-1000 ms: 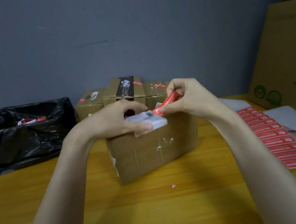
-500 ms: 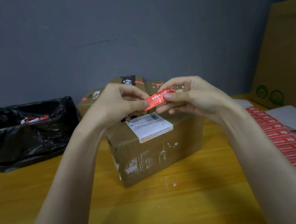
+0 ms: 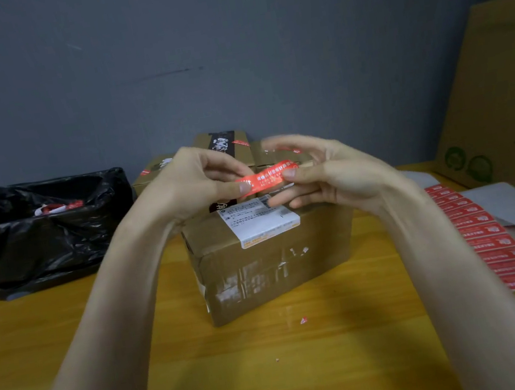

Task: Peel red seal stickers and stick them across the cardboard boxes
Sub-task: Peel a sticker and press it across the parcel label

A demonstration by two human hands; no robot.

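Red sticker held stretched above box, pinched at either end by left hand and right hand.

A yellow wooden table stretches out before me. At its middle stands a taped cardboard box, turned slightly askew, with a white shipping label folded over its top front edge. Behind it, close to the grey wall, sits a row of smaller cardboard boxes, partly hidden from my view. A black bin bag slumps at the far left. On my right a sheet of red seal stickers lies flat on its white backing paper, next to a large carton at the table's right edge. A small red scrap rests on the bare wood just in front of the middle box.
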